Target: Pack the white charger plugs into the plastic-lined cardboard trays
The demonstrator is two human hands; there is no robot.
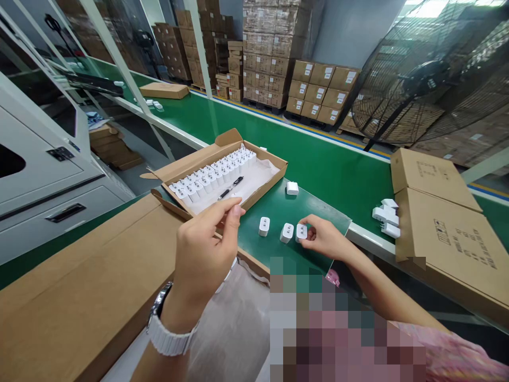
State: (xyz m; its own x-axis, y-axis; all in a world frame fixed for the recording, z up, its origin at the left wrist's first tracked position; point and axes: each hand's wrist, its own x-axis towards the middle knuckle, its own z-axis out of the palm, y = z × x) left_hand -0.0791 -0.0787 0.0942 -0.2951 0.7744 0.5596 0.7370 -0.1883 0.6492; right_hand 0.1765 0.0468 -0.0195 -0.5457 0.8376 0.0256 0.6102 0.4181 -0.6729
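Note:
My right hand (323, 236) is closed on a white charger plug (301, 230), upright on the green work surface (254, 254). A second charger plug (287, 233) stands just left of it, and a third charger plug (264, 226) is farther left. Another charger plug (292, 188) lies behind them. My left hand (209, 254), with a white-banded watch (173, 337) at the wrist, is raised in a pinch; what its fingertips hold, if anything, is too small to make out. Behind it, an open carton (264, 193) holds rows of charger plugs (212, 172) and a pen (230, 188).
A brown carton (79, 286) fills the lower left, with a lined box (234, 323) below my left hand. Several white plugs (385, 216) lie beside stacked cartons (449, 228) at right. The green belt (326, 175) runs behind; a large fan (413, 79) stands beyond. A pixelated patch hides the bottom.

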